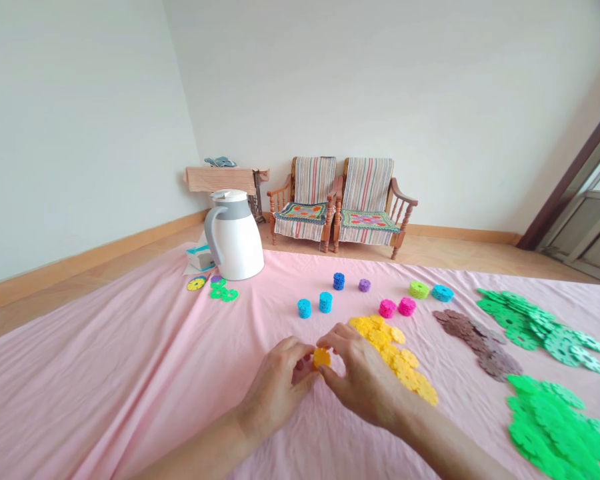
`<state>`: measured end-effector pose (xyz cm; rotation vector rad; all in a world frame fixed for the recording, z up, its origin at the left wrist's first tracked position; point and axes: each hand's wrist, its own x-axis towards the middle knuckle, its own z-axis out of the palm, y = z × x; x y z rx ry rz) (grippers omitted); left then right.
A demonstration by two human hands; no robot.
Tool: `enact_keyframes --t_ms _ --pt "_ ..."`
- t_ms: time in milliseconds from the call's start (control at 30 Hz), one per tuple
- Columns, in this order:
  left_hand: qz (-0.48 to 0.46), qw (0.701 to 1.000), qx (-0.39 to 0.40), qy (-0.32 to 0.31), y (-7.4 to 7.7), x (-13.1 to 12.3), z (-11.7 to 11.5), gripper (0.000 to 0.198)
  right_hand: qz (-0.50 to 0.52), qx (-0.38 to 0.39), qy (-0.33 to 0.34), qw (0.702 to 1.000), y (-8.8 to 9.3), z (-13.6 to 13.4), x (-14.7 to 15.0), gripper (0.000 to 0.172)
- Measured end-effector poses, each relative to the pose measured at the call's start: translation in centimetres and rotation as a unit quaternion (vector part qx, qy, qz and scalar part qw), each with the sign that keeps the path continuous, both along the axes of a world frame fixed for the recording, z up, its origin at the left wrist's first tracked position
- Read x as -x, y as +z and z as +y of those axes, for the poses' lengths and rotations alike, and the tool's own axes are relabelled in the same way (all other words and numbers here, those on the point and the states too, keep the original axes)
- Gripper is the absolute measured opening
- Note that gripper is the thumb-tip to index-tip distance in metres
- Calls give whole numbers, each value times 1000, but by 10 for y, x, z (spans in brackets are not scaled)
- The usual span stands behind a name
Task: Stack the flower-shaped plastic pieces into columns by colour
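My left hand [275, 390] and my right hand [363, 373] meet over the pink sheet [130, 373], with a small orange-yellow plastic flower disc [322, 358] pinched between their fingers. Just right of my right hand lies a spread of loose yellow flower discs [393, 350], and my fingers are close to its edge. Ahead of my hands stand short stacks of discs, among them a teal stack [325, 302], a blue stack [339, 281] and a pink stack [387, 308].
Large heaps of green discs [550, 427] and a brown heap [477, 343] lie to the right. A white-and-grey thermal jug [235, 237] stands at the sheet's far left, beside a small box [200, 257]. Two wooden armchairs [340, 203] stand against the back wall.
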<state>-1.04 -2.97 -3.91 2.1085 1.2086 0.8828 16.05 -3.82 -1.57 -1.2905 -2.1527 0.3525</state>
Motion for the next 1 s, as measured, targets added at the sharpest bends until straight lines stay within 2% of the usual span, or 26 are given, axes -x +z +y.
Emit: enact_keyframes --t_ms 167,300,400,533,733,867,1000 --pt "-2 1000 5 -9 1 0 0 18 50 -2 -33 998 10 5 -14 18" --pt "2 1000 8 -8 2 -1 0 19 56 -42 -122 990 18 22 -51 15" --pt "-1 1000 2 -8 1 -1 0 21 0 -41 -168 985 15 34 -83 16" --pt "0 1000 -8 -8 -1 -2 1 20 -83 -4 -155 984 2 37 -103 17" --pt "1 1000 -16 -11 -1 -1 2 23 -136 35 -118 983 -11 34 -96 30" --pt "3 1000 -21 -11 -2 -1 2 21 -149 33 -110 982 -16 36 -97 24" --pt "2 1000 -21 -11 -2 -1 2 20 -153 11 -108 982 -11 35 -94 20"
